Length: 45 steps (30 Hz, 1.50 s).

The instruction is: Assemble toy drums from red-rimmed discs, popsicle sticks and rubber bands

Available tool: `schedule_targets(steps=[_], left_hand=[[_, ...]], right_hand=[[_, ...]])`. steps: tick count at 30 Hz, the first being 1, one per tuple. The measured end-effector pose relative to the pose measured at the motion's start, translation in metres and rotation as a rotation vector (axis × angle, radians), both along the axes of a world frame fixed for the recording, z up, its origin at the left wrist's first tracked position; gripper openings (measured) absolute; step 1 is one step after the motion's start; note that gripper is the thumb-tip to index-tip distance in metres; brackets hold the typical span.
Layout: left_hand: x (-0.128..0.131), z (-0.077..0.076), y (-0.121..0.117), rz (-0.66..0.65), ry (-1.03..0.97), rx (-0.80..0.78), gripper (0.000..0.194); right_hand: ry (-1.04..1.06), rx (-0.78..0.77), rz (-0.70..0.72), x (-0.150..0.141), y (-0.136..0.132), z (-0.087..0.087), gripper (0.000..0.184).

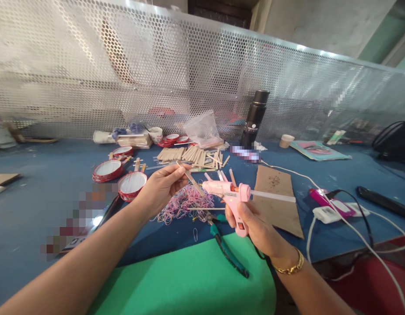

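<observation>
Between the thumb and fingers of my left hand (167, 179) is a flat wooden craft stick (195, 183), tilted down to the right. My right hand (255, 223) is wrapped round the handle of a pink hot glue gun (227, 190), with a long glue stick (274, 196) poking out of its back. The gun's nozzle is close to the craft stick's lower end; whether they touch I cannot tell. Below lies a tangled heap of pink and purple rubber bands (184, 205). Green-handled pliers (227, 249) rest just under the glue gun, partly on a green sheet (189, 280).
Loose craft sticks (195, 155) are piled behind my hands. Red-rimmed round pieces (132, 183) sit at left. A black bottle (254, 118) stands at the back by a perforated metal screen (215, 78). Cardboard (279, 197) and a power strip (333, 208) with cables lie at right.
</observation>
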<state>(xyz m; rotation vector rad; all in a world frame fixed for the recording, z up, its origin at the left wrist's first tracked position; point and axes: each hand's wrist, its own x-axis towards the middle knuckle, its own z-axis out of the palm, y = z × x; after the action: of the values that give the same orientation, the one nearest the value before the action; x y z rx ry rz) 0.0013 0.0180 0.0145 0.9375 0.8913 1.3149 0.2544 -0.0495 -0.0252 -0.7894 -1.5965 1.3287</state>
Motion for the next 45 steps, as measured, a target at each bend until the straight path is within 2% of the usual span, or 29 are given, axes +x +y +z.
schedule_targets(steps=[15, 24, 28, 35, 40, 45], left_hand=[[-0.005, -0.003, 0.003, 0.002, -0.013, 0.039, 0.023], [-0.004, 0.001, 0.002, 0.036, -0.03, 0.018, 0.011], [-0.003, 0.002, 0.002, 0.039, -0.032, 0.004, 0.008], [-0.007, 0.001, 0.006, 0.039, -0.051, 0.04, 0.022], [-0.008, 0.004, 0.008, 0.085, -0.063, 0.057, 0.025], [-0.008, 0.009, 0.007, 0.104, -0.085, 0.068, 0.023]], right_hand=[[-0.03, 0.034, 0.002, 0.0, -0.001, 0.002, 0.062], [0.068, -0.072, 0.022, -0.001, 0.0, 0.0, 0.06], [0.092, -0.062, 0.04, -0.002, -0.001, 0.001, 0.061], [0.043, -0.04, 0.023, -0.002, 0.001, -0.001, 0.057], [-0.006, -0.017, -0.019, 0.009, -0.003, 0.003, 0.052], [-0.156, 0.029, -0.141, 0.039, -0.011, 0.019, 0.045]])
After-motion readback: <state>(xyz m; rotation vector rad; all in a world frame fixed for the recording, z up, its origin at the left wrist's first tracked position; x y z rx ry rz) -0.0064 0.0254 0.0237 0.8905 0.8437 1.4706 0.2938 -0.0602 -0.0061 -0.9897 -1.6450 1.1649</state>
